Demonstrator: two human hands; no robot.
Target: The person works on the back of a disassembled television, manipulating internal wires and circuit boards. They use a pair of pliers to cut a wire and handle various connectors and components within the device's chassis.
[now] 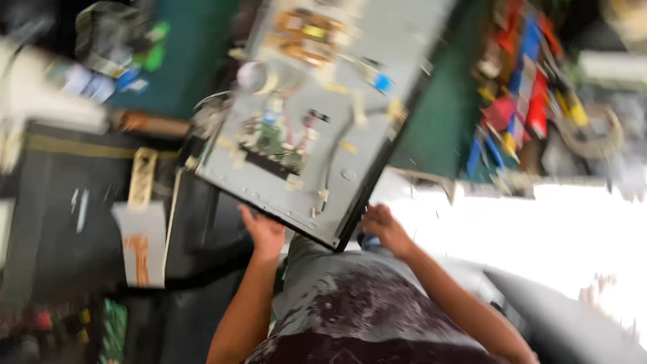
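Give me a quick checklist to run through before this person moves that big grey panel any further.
1. Left hand on the panel bottom edge: ok.
2. Right hand at the panel's near corner: ok.
3. Firm grip by both hands: cannot tell, picture is blurred.
4. Circuit boards and cables on the panel's face fastened: cannot tell.
5. Panel level: not ok, it sits tilted.
6. Tools at the right kept apart from the panel: ok.

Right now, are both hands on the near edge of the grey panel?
Yes, the left hand and the right hand each grip the near edge of the grey panel, whose circuit boards face up.
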